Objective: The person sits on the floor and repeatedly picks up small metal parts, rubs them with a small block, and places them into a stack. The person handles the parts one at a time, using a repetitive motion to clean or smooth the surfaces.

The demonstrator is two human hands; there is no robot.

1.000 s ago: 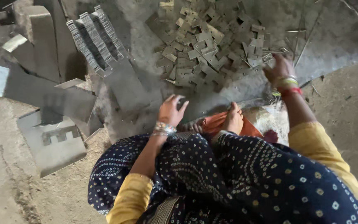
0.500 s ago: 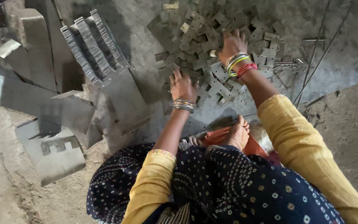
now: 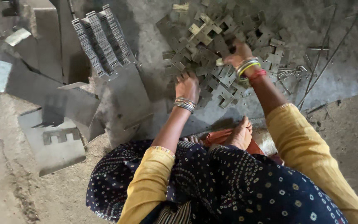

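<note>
The gathering step is judged to be in hand: the left hand (image 3: 187, 86) is laid flat and the right hand (image 3: 237, 53) is closed on stamped metal pieces (image 3: 212, 62) heaped on the ground, and careful lifting is next required.
</note>
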